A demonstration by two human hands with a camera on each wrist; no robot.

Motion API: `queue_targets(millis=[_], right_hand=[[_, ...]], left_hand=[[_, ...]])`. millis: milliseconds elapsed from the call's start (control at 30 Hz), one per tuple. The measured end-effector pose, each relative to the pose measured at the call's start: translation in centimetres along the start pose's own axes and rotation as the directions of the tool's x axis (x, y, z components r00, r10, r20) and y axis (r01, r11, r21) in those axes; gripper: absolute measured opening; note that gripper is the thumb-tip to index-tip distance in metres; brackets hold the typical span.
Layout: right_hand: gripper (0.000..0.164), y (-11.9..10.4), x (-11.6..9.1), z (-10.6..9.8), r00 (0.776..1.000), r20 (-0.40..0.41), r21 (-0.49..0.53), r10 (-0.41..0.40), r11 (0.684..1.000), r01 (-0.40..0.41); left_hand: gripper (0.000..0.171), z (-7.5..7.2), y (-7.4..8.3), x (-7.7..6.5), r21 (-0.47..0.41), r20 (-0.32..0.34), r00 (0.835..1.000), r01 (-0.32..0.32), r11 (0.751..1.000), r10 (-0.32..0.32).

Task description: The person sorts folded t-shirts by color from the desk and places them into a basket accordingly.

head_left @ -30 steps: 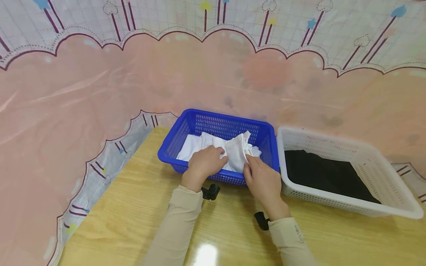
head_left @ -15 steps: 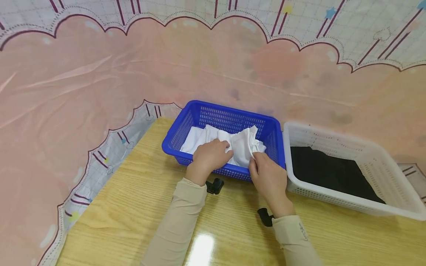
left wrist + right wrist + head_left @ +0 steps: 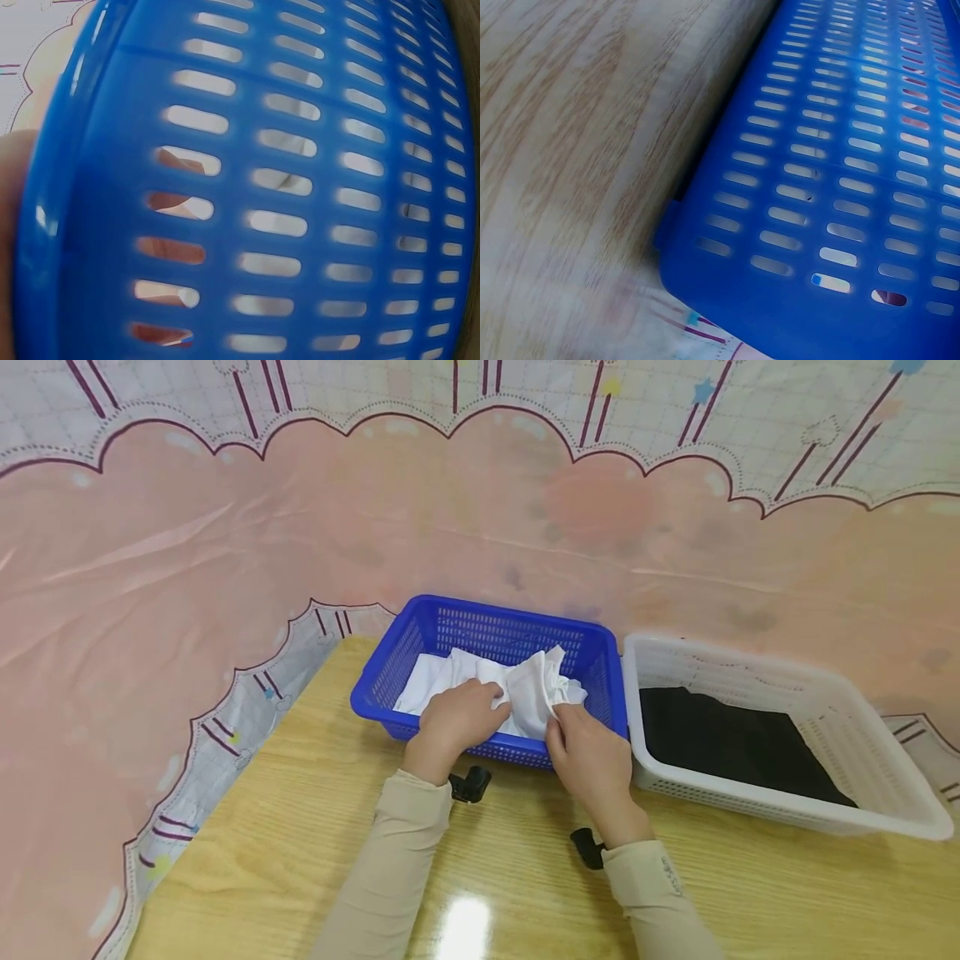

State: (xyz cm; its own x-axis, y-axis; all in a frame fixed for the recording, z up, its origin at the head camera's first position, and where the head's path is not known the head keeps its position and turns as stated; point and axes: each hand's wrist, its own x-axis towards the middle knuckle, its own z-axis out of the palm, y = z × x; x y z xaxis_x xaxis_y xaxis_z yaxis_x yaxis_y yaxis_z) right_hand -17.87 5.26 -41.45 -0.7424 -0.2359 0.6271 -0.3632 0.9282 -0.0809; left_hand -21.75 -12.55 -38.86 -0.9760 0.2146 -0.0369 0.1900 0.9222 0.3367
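Note:
Inside the blue plastic basket (image 3: pixel 517 612) lie folded white cloths (image 3: pixel 423 681), one of which stands up as a raised white cloth (image 3: pixel 531 689). My right hand (image 3: pixel 596 760) pinches that raised cloth's right edge between thumb and fingers, above the near rim. To its left, my left hand (image 3: pixel 453 727) reaches over the same rim, thumb and fingers curled at the cloth's left side; its lower fingers are hidden. The basket's slotted wall (image 3: pixel 97 187) fills the left wrist view, with parts of fingers showing through the slots. In the right wrist view, the basket wall (image 3: pixel 735 300) hides the right hand.
A white basket (image 3: pixel 750 802) with a black cloth (image 3: pixel 727 743) in it stands right beside the blue one. Both sit on a wooden table (image 3: pixel 300 827) against a pink patterned sheet (image 3: pixel 300 543). Small black wrist devices (image 3: pixel 471 785) hang by each wrist.
The head view shifted slightly and came back. Both hands stay at the raised white cloth, with little movement relative to the basket.

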Motion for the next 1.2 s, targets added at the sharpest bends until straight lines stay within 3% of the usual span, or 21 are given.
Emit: queue_targets(millis=[300, 633, 1200], right_hand=[[0.015, -0.7, 0.3, -0.1, 1.000, -0.005, -0.010, -0.019, 1.000, 0.019], [0.017, -1.0, -0.1, -0.3, 0.999, 0.028, -0.013, 0.022, 1.000, -0.021], [0.017, -1.7, -1.0, 0.4, 0.996, -0.091, -0.011, -0.016, 1.000, 0.015]], left_hand=[[0.043, -0.2, -0.6, -0.4, -0.014, -0.014, 1.000, 0.000, 1.000, 0.000], [0.041, -0.1, -0.5, -0.5, -0.006, -0.016, 1.000, -0.017, 1.000, 0.017], [0.039, -0.3, -1.3, -1.2, -0.017, -0.039, 0.997, -0.069, 0.997, 0.068]])
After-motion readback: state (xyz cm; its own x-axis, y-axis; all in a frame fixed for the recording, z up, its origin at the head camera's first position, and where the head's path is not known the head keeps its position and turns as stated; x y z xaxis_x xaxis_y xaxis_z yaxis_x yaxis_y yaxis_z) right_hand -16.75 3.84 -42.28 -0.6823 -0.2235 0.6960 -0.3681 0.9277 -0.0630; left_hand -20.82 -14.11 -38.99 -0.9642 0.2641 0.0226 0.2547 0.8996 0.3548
